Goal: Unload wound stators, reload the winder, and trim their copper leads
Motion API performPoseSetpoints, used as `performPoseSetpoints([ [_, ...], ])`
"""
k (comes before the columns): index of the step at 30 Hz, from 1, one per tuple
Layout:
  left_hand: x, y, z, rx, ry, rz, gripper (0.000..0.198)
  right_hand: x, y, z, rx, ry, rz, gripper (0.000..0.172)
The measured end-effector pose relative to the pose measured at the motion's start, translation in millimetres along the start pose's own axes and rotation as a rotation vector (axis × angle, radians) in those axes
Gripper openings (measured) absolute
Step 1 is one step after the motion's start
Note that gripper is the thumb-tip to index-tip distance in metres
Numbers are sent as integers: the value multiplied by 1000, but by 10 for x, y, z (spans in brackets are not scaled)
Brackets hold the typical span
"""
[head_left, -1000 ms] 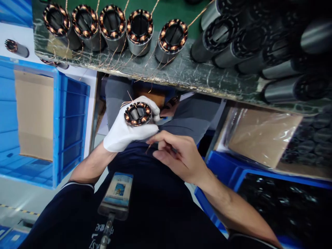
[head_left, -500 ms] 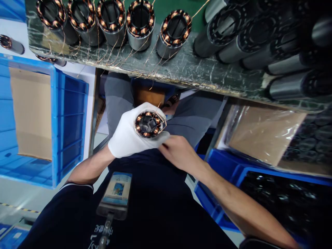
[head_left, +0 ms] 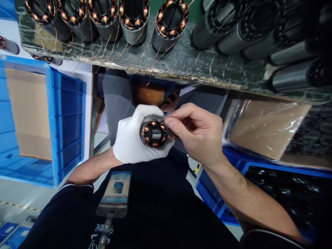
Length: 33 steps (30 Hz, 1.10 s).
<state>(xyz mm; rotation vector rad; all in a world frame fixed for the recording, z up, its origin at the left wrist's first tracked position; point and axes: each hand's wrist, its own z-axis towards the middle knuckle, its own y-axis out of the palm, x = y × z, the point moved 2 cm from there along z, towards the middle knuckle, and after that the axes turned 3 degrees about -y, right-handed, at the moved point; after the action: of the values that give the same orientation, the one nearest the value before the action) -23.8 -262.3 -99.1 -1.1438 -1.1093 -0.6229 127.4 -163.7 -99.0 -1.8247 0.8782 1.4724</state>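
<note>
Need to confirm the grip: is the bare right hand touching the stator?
Touching. Head view shows the right hand with fingertips pinched on the stator rim.

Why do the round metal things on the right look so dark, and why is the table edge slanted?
Head view: the unwound cylinders at right sit in deep shadow, almost black, while the white-gloved left hand and the wound stator it holds are well lit. The plastic-wrapped cardboard shows glare. The bench edge slants from the tilted, wide lens. The right hand looks sharp.

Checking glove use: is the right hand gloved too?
No: the right hand is bare, while only the left hand gripping the copper-wound metal stator wears a white glove.
</note>
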Motion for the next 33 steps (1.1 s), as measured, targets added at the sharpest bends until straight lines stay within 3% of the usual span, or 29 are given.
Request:
performPoseSetpoints([
  [3, -17, -26, -11, 8, 158, -43, 43, 35, -154, -2, -27, -25, -6, 14],
  [6, -53, -117, 34, -14, 105, -128, 42, -1, -402, 12, 114, -136, -86, 12],
  [8, -62, -173, 79, -57, 50, -170, 42, -104, -513, -18, 198, -345, -274, 7],
  [9, -59, -191, 100, -83, 47, -180, 41, -162, -526, -46, 177, -461, -403, 11],
  [11, -54, -202, 130, -129, 62, -189, 36, -232, -482, -108, 10, -622, -629, 24],
  [13, -57, -200, 142, -153, 86, -186, 34, -209, -423, -148, -201, -647, -726, 23],
  [15, -78, -203, 139, -168, 93, -99, 35, -134, -409, -152, -301, -661, -724, 20],
  [18, -117, -221, 115, -169, 215, 268, 24, -18, -431, -115, -332, -608, -761, 25],
  [20, -138, -197, 90, -195, 338, 529, 13, 16, -408, -105, -352, -493, -774, 39],
  [23, -146, -96, 51, -251, 448, 685, 11, 7, -284, -143, -448, -350, -722, 60],
  [25, -127, -33, 31, -274, 463, 667, 12, -4, -203, -168, -553, -240, -706, 48],
  [28, -90, -37, 18, -306, 448, 534, 15, -59, -186, -165, -675, -102, -658, 10],
  [33, -70, -239, 93, -262, 400, 105, 33, -291, -306, -97, -709, -156, -491, 27],
])
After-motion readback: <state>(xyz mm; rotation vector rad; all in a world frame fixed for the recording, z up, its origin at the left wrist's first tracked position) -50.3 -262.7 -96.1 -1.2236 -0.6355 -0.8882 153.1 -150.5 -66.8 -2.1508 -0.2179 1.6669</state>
